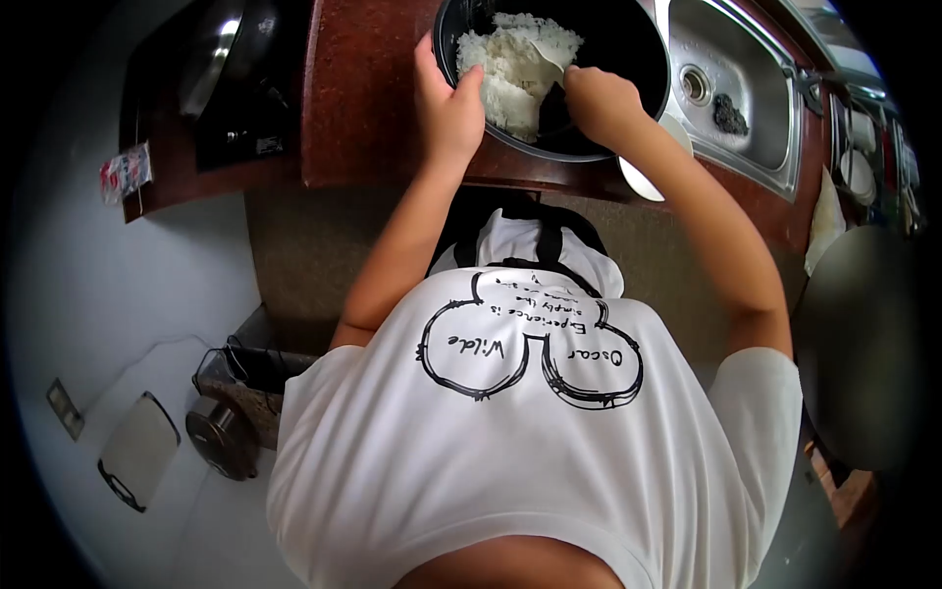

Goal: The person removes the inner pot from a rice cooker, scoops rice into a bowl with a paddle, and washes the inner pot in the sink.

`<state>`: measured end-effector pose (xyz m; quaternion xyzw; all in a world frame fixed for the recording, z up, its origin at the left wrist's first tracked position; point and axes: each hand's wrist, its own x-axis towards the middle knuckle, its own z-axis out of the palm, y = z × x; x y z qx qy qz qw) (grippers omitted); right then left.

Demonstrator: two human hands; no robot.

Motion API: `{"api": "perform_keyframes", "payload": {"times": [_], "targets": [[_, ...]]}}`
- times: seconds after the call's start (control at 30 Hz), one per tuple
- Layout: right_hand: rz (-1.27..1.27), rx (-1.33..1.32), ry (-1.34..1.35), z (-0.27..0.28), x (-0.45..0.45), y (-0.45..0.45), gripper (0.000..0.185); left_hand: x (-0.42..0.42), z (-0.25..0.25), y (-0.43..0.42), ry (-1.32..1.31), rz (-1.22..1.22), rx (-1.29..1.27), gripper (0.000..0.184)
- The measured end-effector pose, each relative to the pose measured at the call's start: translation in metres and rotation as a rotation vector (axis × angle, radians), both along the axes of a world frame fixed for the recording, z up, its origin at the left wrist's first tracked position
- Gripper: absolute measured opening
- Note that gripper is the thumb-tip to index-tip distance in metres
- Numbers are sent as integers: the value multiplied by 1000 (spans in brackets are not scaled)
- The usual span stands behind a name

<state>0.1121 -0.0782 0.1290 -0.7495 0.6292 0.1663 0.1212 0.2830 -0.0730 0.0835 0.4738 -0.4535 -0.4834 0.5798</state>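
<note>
A dark cooking pot (628, 44) is at the counter's front edge, partly beside the sink. White cooked rice (502, 83) is heaped against its left side. My left hand (453, 110) grips the pot's left rim, with the thumb on the inner side. Inside the pot, my right hand (601, 103) is closed round the handle of a pale rice paddle (546, 71). The paddle's blade lies against the rice, and most of its handle is hidden by my fingers. A white rounded dish (643, 182) shows partly below the pot's right side.
To the right is a steel sink (788, 162) with a dark scrubber (729, 115) near its drain. A black stove (240, 98) stands at left, near a small plastic packet (126, 173). Dishes (860, 177) stand in a rack at far right.
</note>
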Motion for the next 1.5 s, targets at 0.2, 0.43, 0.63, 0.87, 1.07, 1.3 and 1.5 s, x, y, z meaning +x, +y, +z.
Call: {"api": "perform_keyframes", "payload": {"times": [0.2,0.43,0.63,0.87,1.07,1.3,1.5], "targets": [[407,-211,121,16,-15,-8,11,-7,6,7,7,106,2,41],[555,128,13,2,-31,-30,21,-21,9,17,66,172,-57,40],[502,198,-241,-19,-31,-26,25,-22,2,14,111,193,-95,39],[-40,722,-288,10,-6,-27,30,-14,2,14,224,200,-96,39],[-58,772,-415,29,-10,-33,33,2,6,13,243,178,-12,35],[-170,632,-610,71,-24,-31,32,6,-1,15,277,231,-50,36],[-273,407,-709,86,-52,-11,30,7,0,17,161,226,-76,37]]}}
